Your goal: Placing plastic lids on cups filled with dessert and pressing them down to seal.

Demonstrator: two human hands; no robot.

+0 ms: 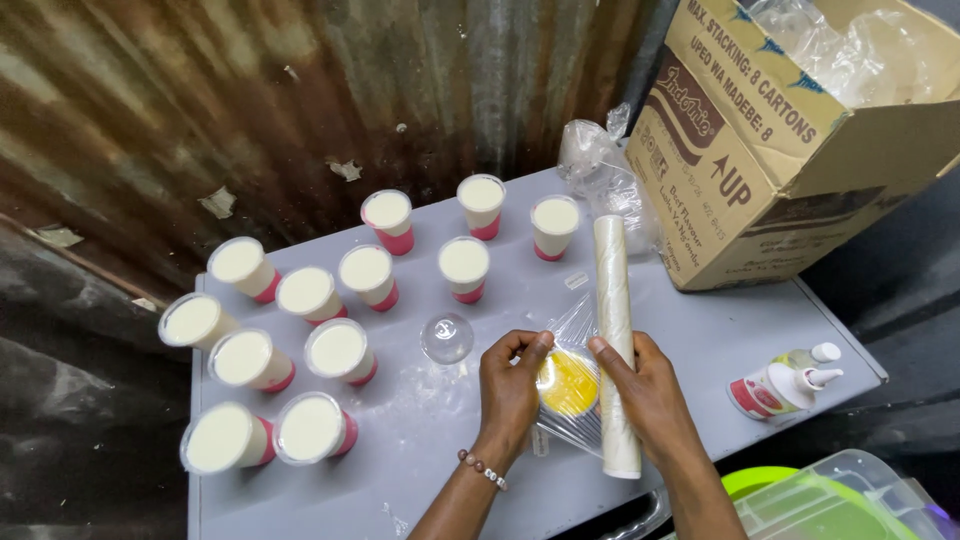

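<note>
1. On the grey tabletop (720,330), near its front edge, a yellow-filled cup (567,382) sits under a sheet of clear plastic wrap (572,330).
2. The left hand (510,385) rests at the cup's left side, its fingers (530,350) curled and pinching the edge of the wrap.
3. The right hand (650,395) has its fingers closed around the roll of wrap (614,300), which lies lengthwise just right of the cup.
4. An empty clear cup (447,337) stands just left of the left hand.
5. Twelve lidded cups of white liquid (340,350), pink at the base, fill the left and back of the tabletop.
6. A cardboard box (790,150) sits at the back right, with a crumpled plastic bag (595,155) beside it.
7. Two small squeeze bottles (785,385) lie near the right edge, well apart from the hands.
</note>
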